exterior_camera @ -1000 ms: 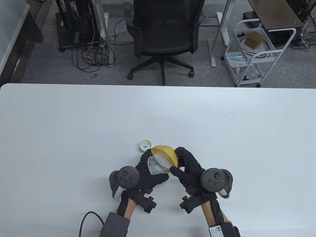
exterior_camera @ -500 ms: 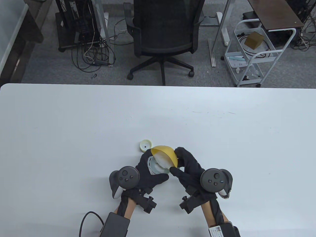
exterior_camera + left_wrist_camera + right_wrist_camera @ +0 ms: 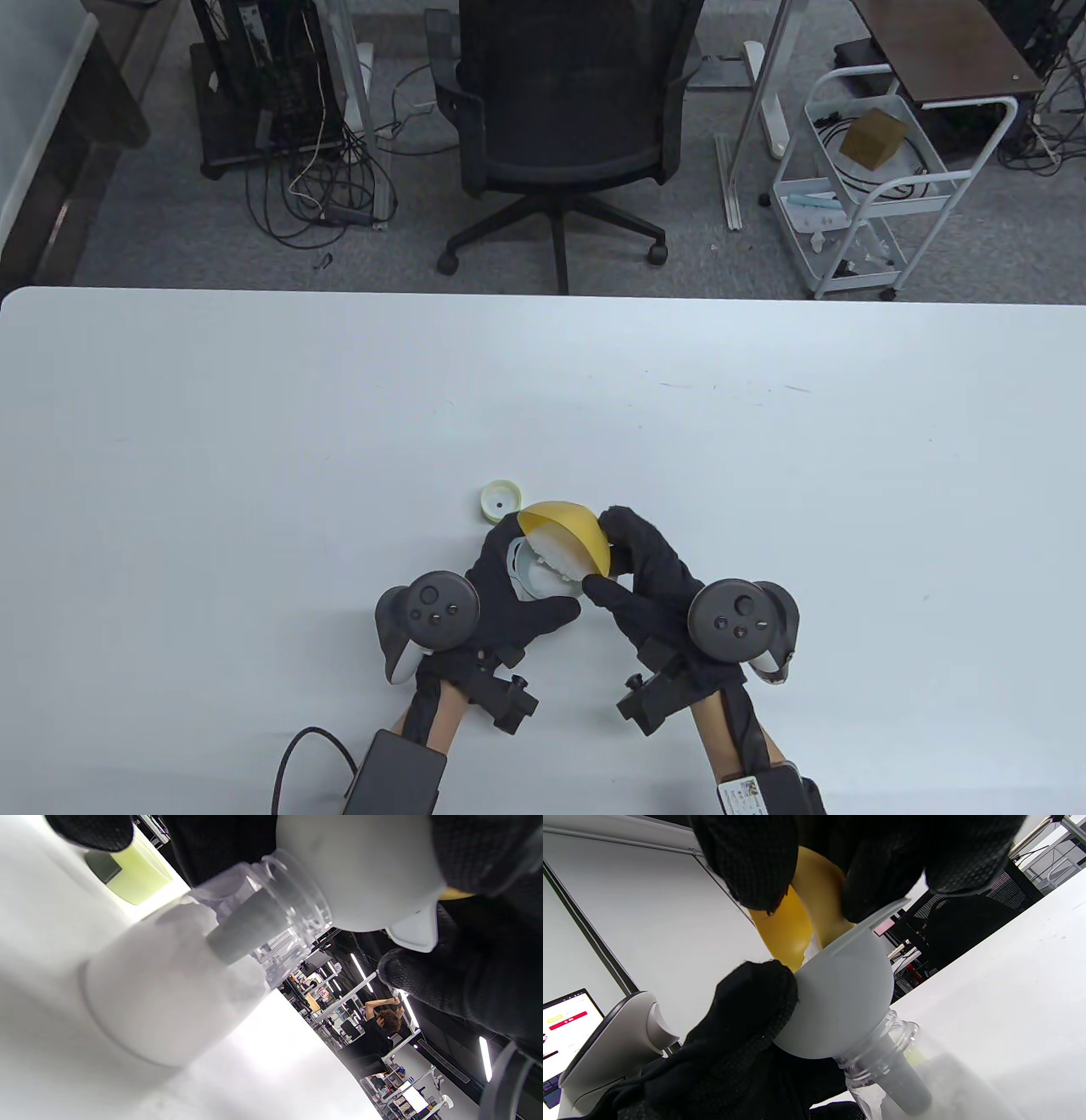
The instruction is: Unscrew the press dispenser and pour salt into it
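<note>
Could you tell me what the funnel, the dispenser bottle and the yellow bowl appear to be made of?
Funnel: looks like matte grey-white opaque plastic, smooth with a thin moulded rim tab.
Dispenser bottle: clear, glossy plastic by the look of it; the funnel's spout shows through the threaded neck. Glass cannot be ruled out.
Yellow bowl: thin, smooth, probably plastic, yellow inside and out with a soft sheen.

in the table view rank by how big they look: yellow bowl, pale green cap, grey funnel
1. yellow bowl, largest
2. pale green cap
Grey funnel: mostly hidden under the bowl, so unranked.
</note>
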### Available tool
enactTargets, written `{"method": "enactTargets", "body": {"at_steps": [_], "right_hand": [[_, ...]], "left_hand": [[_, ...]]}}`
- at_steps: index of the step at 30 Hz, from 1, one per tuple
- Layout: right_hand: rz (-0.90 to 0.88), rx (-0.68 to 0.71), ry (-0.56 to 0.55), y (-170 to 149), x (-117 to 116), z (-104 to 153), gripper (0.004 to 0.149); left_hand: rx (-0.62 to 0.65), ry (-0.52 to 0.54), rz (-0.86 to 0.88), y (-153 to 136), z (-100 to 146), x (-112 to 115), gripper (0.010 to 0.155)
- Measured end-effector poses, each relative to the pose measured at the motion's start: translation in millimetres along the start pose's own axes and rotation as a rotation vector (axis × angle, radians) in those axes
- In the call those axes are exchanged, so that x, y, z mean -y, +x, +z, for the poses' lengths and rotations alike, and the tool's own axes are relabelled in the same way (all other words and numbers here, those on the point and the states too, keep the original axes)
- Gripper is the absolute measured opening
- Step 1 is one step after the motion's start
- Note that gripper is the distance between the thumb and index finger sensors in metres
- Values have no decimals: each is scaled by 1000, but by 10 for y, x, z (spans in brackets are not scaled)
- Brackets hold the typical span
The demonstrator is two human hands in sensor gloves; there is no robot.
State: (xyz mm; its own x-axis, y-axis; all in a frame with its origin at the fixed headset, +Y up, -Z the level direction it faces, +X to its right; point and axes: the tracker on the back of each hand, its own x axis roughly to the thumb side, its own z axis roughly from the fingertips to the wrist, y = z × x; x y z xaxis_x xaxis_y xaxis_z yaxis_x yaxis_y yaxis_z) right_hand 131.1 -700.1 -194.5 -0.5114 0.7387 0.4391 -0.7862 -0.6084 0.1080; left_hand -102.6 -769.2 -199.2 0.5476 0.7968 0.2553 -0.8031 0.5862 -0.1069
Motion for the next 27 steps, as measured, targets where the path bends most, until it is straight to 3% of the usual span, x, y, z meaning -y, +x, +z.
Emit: {"method": "enactTargets", "body": {"at_steps": [27], "right_hand": [[-41,-20,-20,-9,-1,5,75]], "left_hand": [[0,0,0,0,0,0,123]]}}
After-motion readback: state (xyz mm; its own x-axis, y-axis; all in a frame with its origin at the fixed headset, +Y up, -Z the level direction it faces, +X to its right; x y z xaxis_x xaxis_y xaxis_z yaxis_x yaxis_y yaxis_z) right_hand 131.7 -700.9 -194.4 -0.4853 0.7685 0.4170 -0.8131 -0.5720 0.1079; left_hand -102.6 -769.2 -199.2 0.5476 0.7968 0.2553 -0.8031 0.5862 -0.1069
